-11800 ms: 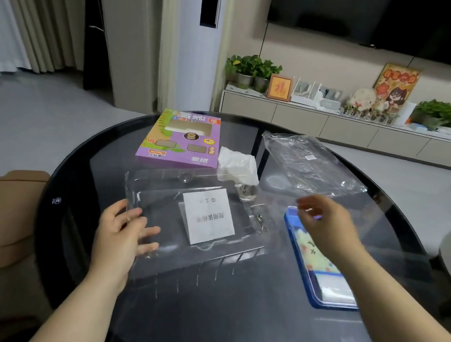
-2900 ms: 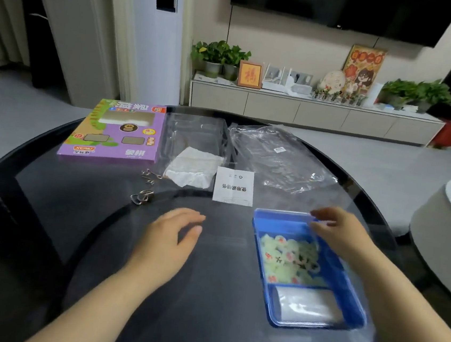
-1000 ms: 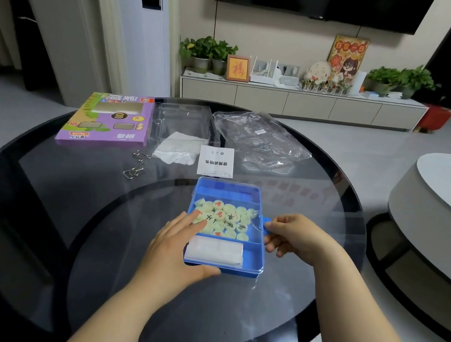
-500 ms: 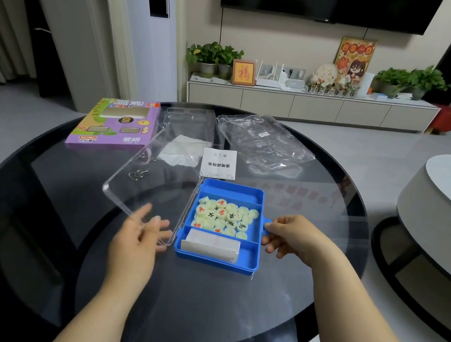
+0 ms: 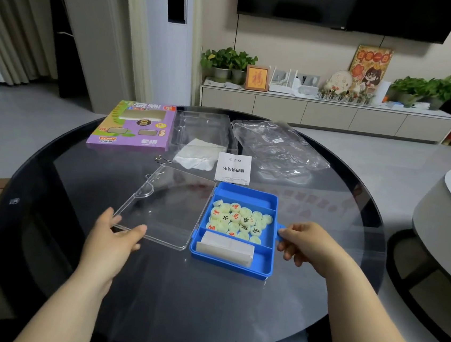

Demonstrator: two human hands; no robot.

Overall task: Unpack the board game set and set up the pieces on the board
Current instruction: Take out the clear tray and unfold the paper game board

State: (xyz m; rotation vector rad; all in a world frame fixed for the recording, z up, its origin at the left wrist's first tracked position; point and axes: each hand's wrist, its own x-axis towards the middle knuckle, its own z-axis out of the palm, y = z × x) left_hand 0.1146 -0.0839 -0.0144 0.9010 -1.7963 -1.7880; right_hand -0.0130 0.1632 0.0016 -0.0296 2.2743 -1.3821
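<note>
Blue game case (image 5: 247, 192) sits open near the middle of the round glass table (image 5: 204, 308), its clear lid (image 5: 167, 209) lying flat to the left. We see pale round pieces (image 5: 238, 221) heaped in the middle compartment and a white folded packet (image 5: 224, 250) in the near one. Our left hand (image 5: 112, 239) pinches the lid's near corner, thumb on top, while our right hand (image 5: 308, 245) pinches the small blue tab (image 5: 281, 229) on the case's right side.
</note>
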